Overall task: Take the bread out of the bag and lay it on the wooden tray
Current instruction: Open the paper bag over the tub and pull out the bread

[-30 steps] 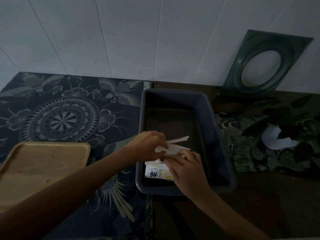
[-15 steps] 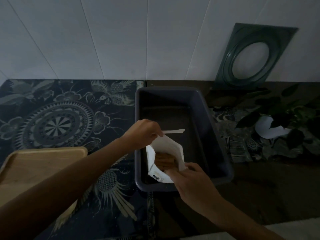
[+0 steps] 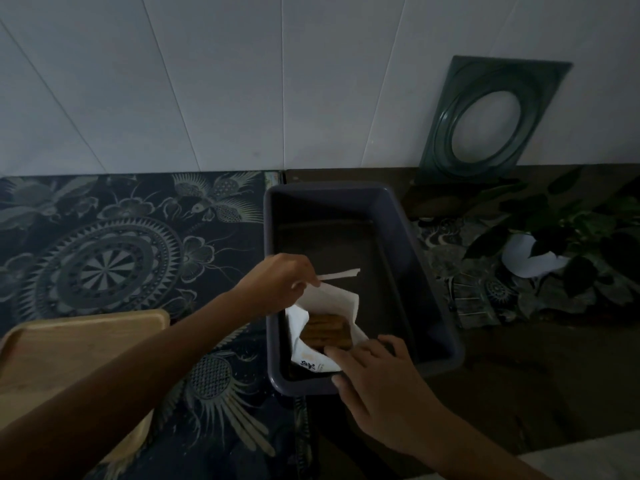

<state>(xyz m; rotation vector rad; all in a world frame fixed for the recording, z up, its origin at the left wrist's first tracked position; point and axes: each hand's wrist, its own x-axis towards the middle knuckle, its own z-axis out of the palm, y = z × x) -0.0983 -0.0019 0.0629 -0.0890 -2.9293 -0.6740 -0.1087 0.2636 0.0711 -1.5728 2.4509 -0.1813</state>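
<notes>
A white paper bag point(image 3: 320, 355) stands open in the near end of a dark grey plastic bin point(image 3: 433, 271). Brown bread point(image 3: 325, 330) shows inside the bag's mouth. My left hand point(image 3: 280, 282) pinches the bag's far top edge and holds it up. My right hand point(image 3: 377, 379) is at the bag's near edge, fingers spread, fingertips touching the bag beside the bread. The wooden tray point(image 3: 72, 355) lies at the lower left, partly under my left forearm, with nothing on it.
A dark patterned mat point(image 3: 114, 251) covers the counter on the left. A green frame with an oval hole point(image 3: 485, 119) leans on the white wall. A leafy plant point(image 3: 571, 237) stands at the right.
The folded bag has been opened: my left hand lifted its top edge, the bread came into view, and my right hand shifted to the bag's near side.
</notes>
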